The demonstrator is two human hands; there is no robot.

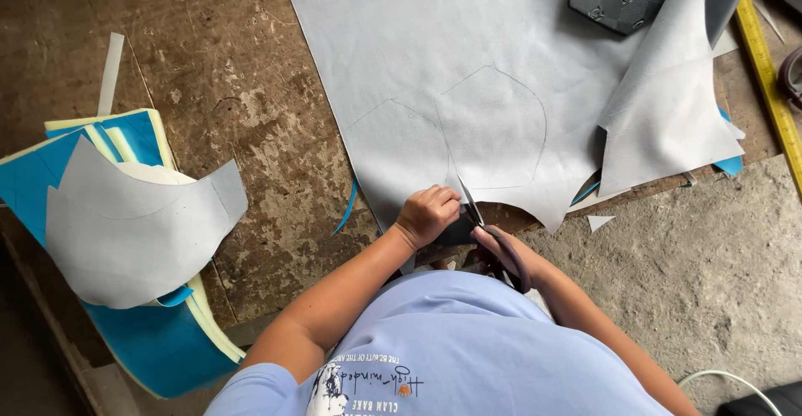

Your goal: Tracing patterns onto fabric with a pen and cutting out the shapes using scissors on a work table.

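Illumination is soft, even daylight, moderately bright, with no single hard source evident. Shadows are faint: a thin one lies under the curled grey cut piece (134, 224) at left, another beneath the folded flap of the large grey sheet (468, 65). The lower left corner falls dim. No glare or blown highlights appear; the worn wooden table (251, 115) shows only a dull sheen. Focus is sharp across the frame. Slight wide-angle stretching appears towards the edges.

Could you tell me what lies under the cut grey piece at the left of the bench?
The cut grey piece rests on a stack of blue sheets and pale yellow sheets. Only their edges show; how many lie beneath is hidden.
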